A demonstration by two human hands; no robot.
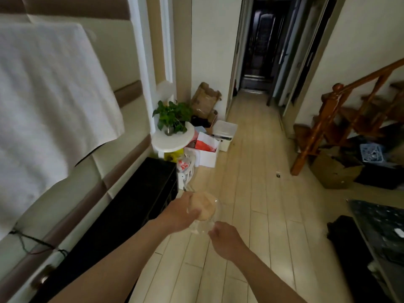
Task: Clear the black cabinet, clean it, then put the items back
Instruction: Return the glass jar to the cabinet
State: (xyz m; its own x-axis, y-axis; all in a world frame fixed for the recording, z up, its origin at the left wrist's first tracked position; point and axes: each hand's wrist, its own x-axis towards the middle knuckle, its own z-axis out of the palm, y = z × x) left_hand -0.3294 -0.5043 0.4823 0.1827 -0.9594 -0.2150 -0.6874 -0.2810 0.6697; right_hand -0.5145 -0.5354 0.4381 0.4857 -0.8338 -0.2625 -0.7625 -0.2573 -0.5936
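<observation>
Black cabinet [131, 206] against wall [129, 127], pale plank floor [251, 171]

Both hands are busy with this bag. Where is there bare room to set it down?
The top of the cabinet beside the bag looks bare, as do the floor planks between cabinet and stairs. Crowded: around the plant stand, with a box and bin.

Cabinet [122, 215] left along wall; plant [172, 115] on stand [172, 142] behind it
</observation>
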